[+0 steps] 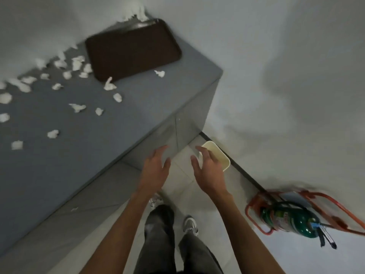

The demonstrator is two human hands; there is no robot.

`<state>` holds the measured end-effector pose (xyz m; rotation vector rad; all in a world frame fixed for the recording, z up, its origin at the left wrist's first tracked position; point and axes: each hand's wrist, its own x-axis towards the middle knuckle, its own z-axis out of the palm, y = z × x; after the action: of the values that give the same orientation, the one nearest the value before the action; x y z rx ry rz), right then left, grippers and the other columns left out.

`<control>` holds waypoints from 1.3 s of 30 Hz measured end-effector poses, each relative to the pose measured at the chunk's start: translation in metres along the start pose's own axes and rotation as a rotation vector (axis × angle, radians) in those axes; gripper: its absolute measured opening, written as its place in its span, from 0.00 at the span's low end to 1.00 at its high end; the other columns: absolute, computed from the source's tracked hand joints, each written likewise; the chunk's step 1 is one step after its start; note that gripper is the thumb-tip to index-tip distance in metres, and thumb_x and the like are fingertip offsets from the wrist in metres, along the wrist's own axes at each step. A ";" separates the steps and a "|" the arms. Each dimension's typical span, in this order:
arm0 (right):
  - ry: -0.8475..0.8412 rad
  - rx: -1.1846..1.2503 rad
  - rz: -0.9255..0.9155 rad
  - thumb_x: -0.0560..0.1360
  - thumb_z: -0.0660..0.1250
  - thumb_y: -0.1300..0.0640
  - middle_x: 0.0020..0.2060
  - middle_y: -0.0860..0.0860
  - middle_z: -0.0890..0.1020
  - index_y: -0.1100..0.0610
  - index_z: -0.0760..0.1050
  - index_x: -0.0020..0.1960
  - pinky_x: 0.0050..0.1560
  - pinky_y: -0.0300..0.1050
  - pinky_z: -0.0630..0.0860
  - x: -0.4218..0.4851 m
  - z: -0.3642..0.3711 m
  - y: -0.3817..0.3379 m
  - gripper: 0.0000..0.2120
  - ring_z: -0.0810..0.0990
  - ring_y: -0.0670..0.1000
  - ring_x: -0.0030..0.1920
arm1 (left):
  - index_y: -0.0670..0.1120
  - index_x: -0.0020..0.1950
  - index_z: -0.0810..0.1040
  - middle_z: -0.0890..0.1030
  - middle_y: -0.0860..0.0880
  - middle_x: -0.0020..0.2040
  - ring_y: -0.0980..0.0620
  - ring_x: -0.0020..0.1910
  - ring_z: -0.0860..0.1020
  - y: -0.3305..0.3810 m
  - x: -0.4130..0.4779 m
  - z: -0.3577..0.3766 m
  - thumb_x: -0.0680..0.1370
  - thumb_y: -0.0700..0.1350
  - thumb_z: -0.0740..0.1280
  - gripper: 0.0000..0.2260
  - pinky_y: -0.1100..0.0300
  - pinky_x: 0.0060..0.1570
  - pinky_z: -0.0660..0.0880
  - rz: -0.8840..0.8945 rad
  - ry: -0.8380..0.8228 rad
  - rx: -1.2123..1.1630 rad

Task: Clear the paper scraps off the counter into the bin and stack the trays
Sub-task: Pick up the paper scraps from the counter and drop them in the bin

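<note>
Paper scraps (53, 133) lie scattered over the grey counter (65, 175), white and crumpled; they are thickest along the far edge by the wall and thinner toward the near side. Several sit just beside the left rim of the brown tray (132, 50); one lies against or just short of its near rim, and one lies apart near its right corner. That tray lies flat at the counter's far right end, close to the wall; a shiny grey edge shows along its far rim, and whether this is a second tray beneath it cannot be told. More white paper is heaped against the wall just beyond it.

The bin (219, 155), a small cream container with an open top, stands on the tiled floor past the counter's corner, near the dark skirting of the right-hand wall.

The left hand (155, 169) and the right hand (209, 171) reach forward side by side, apart from each other; both have fingers spread wide and slightly bent, palms turned inward, holding nothing. The left hand hangs in front of the counter's corner; the right hand's fingers overlap the bin's near rim in this view, though contact cannot be judged.

Below the arms are grey trousers (158, 244) and a pale shoe (190, 224); a green fire extinguisher (290, 220) sits in a red stand (325, 198) by the right wall, blurred.
</note>
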<state>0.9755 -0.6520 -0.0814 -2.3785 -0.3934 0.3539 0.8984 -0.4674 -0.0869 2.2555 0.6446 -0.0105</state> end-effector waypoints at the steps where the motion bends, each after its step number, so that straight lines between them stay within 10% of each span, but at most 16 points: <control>1: -0.022 0.008 -0.039 0.84 0.59 0.41 0.68 0.51 0.78 0.46 0.69 0.72 0.64 0.54 0.77 -0.016 -0.004 -0.020 0.19 0.78 0.56 0.65 | 0.48 0.75 0.71 0.75 0.47 0.72 0.46 0.70 0.74 -0.002 -0.022 -0.020 0.82 0.45 0.66 0.20 0.57 0.70 0.67 -0.014 0.037 -0.005; 9: -0.169 -0.069 -0.424 0.84 0.58 0.38 0.75 0.50 0.73 0.49 0.64 0.80 0.70 0.41 0.66 -0.121 0.022 -0.159 0.28 0.71 0.52 0.73 | 0.46 0.74 0.73 0.78 0.45 0.68 0.45 0.68 0.75 -0.080 -0.195 -0.152 0.82 0.47 0.67 0.20 0.56 0.70 0.69 -0.121 0.449 -0.014; 13: -0.237 -0.128 -0.604 0.83 0.53 0.33 0.79 0.53 0.67 0.52 0.59 0.83 0.79 0.52 0.62 -0.166 0.082 -0.217 0.35 0.62 0.52 0.80 | 0.47 0.73 0.72 0.77 0.46 0.67 0.46 0.67 0.76 -0.145 -0.286 -0.203 0.83 0.52 0.65 0.20 0.55 0.68 0.71 -0.210 0.630 -0.024; 26: -0.569 -0.302 -0.838 0.82 0.45 0.30 0.83 0.51 0.55 0.50 0.48 0.85 0.82 0.56 0.52 -0.354 0.306 -0.407 0.38 0.53 0.54 0.83 | 0.48 0.79 0.62 0.69 0.45 0.74 0.44 0.73 0.68 -0.374 -0.547 -0.358 0.83 0.61 0.58 0.28 0.44 0.71 0.69 -0.642 0.776 -0.004; 39: -0.653 -0.442 -1.145 0.83 0.50 0.34 0.81 0.52 0.64 0.50 0.57 0.82 0.77 0.58 0.65 -0.380 0.530 -0.618 0.34 0.62 0.56 0.80 | 0.46 0.77 0.65 0.74 0.41 0.70 0.37 0.67 0.74 -0.580 -0.564 -0.557 0.83 0.55 0.62 0.24 0.43 0.63 0.75 -0.840 0.712 0.163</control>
<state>0.3256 -0.0381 0.0061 -1.9244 -2.1556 0.4924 0.0391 -0.0044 0.0205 1.9374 1.9825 0.3457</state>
